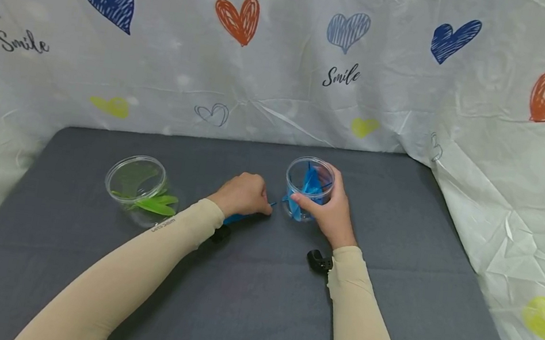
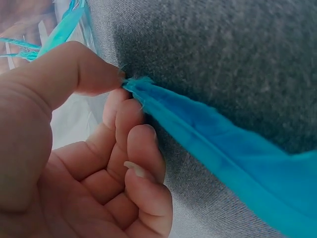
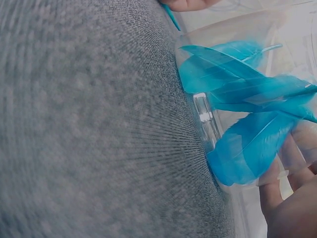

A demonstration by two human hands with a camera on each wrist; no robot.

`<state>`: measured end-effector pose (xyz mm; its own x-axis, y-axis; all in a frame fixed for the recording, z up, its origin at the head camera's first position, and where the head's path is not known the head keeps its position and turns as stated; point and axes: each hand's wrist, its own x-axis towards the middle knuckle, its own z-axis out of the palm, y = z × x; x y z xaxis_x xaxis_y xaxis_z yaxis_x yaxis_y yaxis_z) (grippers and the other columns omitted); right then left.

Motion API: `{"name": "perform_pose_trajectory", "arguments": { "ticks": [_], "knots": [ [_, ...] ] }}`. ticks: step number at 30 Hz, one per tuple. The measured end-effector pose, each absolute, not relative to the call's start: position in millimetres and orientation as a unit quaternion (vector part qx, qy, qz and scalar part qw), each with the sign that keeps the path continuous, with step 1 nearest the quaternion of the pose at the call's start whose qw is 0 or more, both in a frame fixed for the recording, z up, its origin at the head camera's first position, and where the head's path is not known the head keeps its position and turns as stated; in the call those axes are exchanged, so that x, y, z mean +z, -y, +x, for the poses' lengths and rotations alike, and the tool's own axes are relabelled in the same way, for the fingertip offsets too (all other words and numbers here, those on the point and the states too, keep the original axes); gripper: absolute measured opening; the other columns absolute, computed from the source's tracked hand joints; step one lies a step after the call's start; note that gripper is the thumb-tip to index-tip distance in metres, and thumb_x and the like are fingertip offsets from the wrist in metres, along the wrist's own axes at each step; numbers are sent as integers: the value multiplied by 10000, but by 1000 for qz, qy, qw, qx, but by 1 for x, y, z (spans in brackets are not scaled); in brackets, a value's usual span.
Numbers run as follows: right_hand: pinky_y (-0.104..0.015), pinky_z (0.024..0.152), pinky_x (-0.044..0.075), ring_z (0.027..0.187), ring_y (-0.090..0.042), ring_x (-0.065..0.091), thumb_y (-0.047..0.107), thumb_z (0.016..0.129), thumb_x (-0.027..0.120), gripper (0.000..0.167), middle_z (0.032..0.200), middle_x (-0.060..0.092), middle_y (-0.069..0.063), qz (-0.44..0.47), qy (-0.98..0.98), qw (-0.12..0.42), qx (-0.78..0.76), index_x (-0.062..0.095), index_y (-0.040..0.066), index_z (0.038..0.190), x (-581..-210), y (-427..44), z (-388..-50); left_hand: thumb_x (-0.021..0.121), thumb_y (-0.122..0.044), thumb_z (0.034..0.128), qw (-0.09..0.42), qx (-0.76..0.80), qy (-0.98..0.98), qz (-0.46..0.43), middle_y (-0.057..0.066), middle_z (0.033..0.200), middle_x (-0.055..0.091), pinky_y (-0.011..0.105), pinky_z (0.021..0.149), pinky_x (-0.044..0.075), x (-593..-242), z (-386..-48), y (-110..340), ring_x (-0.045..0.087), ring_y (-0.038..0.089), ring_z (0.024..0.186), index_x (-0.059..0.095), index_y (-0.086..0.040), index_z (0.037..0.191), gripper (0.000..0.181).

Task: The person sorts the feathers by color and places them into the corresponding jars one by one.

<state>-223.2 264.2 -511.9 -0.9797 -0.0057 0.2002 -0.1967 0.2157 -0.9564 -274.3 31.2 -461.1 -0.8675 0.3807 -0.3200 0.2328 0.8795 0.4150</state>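
Between thumb and fingertips, my left hand (image 1: 244, 195) pinches a blue feather (image 2: 213, 141) by its quill end, close above the grey cloth. The feather's vane trails away from the fingers in the left wrist view. To the right, my right hand (image 1: 327, 209) grips a clear plastic cup (image 1: 292, 187) around its side, the cup standing upright on the cloth. Several blue feathers (image 3: 247, 148) lie inside that cup and show through its wall. The left hand is just left of the cup, apart from it.
Left of the left forearm stands another clear cup (image 1: 110, 185) with green feathers (image 1: 156, 204) in it, partly behind the sleeve. Grey cloth (image 1: 255, 295) covers the table. A white curtain (image 1: 285, 79) printed with hearts hangs behind and at the sides.
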Motion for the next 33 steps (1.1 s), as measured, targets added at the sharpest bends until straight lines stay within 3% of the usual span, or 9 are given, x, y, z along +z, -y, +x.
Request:
{"name": "perform_pose_trajectory", "arguments": {
  "ticks": [8,16,21,28,33],
  "knots": [
    [-575,1208,477,1447,-206,535,491,864,913,920,1584,529,64,56,780,86,617,378,443,1610,-513,-271,-222,787,-296,936,167,215,-947,172,-56,516,434,287,476,311,-458,-275,-33,392,126,472,645,-151,559,428],
    [-559,1232,458,1458,-213,518,424,876,918,916,1591,522,60,49,774,82,627,378,415,1616,-513,-273,-221,787,-313,953,67,285,-943,158,14,745,690,322,593,523,-448,-276,-31,626,192,647,765,-142,838,208],
    [-566,1251,435,1485,-258,499,338,886,918,945,1625,501,4,39,770,70,633,357,346,1647,-513,-271,-222,751,-294,960,13,334,-929,156,14,822,730,350,643,560,-439,-274,-30,648,202,676,740,-156,895,153],
    [-558,1217,472,1452,-215,532,479,872,909,923,1593,521,47,70,775,77,624,373,406,1620,-510,-263,-223,741,-318,964,-40,382,-912,143,9,918,758,383,725,591,-416,-271,-26,672,197,778,759,-164,966,155],
    [-549,1236,452,1464,-215,523,475,868,913,928,1599,519,43,75,771,77,628,376,397,1621,-509,-259,-224,732,-324,977,-65,392,-904,159,22,923,759,387,731,598,-398,-269,-27,675,199,801,774,-144,999,187]
  ]
}}
